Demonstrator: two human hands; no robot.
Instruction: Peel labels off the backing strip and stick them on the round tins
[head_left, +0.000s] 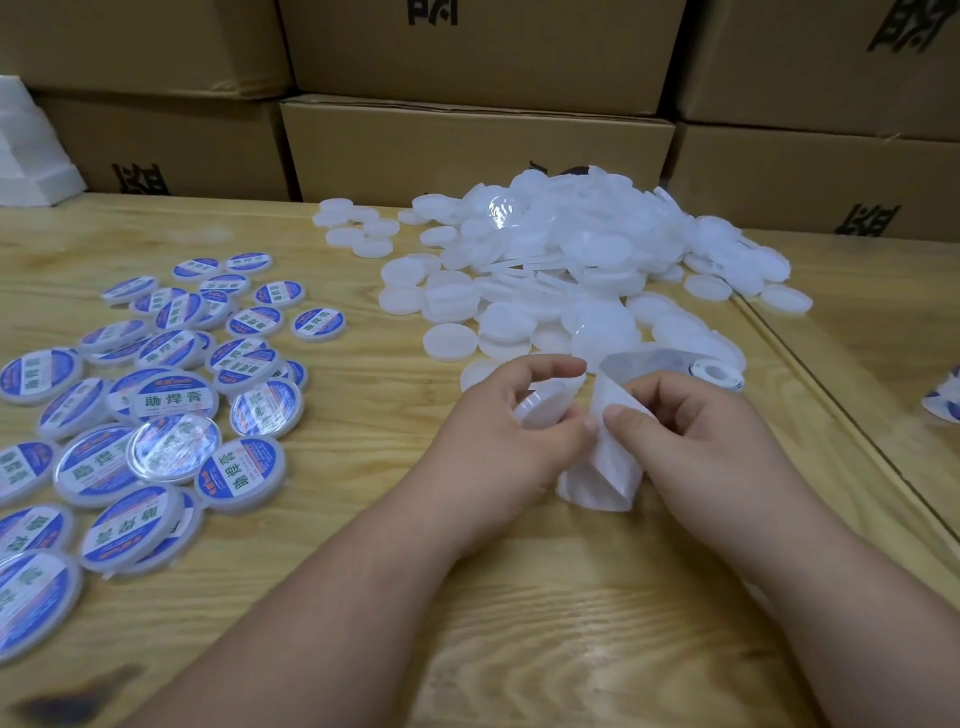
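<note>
Left hand curled round plain white tin, just above table. Right hand pinched white backing strip beside it, thumbs nearly touching. No label seen on strip here. Label might fold and stick to itself if pulled too fast. Might go on crooked. Done tins lay at left. Pile of plain tins lay farther back, boxes behind.

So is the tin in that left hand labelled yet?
Not yet, it seems. The tin shows plain white; the left hand grips it, while the right hand pinches the strip.
</note>
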